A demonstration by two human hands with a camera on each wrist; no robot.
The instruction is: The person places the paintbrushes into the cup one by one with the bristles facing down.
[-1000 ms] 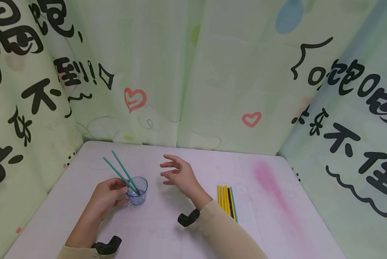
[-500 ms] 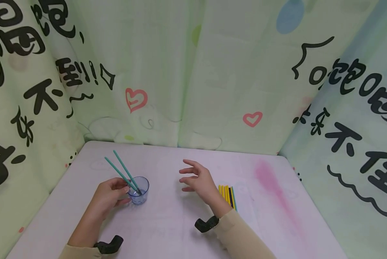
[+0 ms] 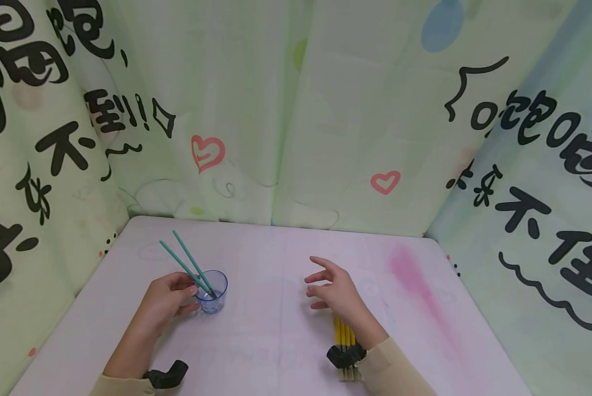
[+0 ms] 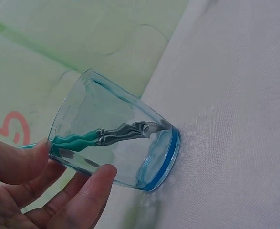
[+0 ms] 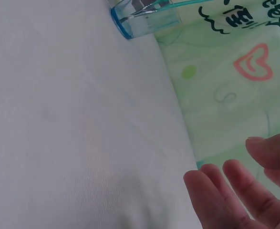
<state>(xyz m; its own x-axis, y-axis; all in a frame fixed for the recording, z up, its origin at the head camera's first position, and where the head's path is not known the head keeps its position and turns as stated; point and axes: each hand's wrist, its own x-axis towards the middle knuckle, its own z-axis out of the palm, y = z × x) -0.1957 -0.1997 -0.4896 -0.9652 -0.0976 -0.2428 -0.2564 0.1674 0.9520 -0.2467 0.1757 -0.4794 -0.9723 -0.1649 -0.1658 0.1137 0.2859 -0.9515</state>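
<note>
The clear blue cup [image 3: 218, 302] stands upright on the desk [image 3: 271, 346], nearer the left edge than the right. Two teal brushes [image 3: 189, 256] lean in it, heads down by the base, handles rising past the rim toward the far left corner. Both lean the same way, so a bump could well tip the cup leftward: long handles in a small cup make it top-heavy on that side. I cannot tell whether it holds liquid, so a spill is only a possibility. The left hand [image 3: 166, 297] grips the cup, thumb at the rim and fingers round the wall; with the handles close beside that thumb, a careless change of grip might catch one and lever the cup over.

Right of the desk's middle, toward the near edge, yellow-handled brushes [image 3: 346, 333] lie side by side, pale heads pointing to that edge. The black camera mount [image 3: 346, 356] on the right wrist hides part of them; whether it touches them I cannot tell. If it dipped, it could scatter the row. The right hand [image 3: 337, 289] is empty, fingers loosely spread, above the desk by the handles' far ends. Its sleeve [image 3: 397, 366] could likewise snag an outer brush and roll it toward the right edge
</note>
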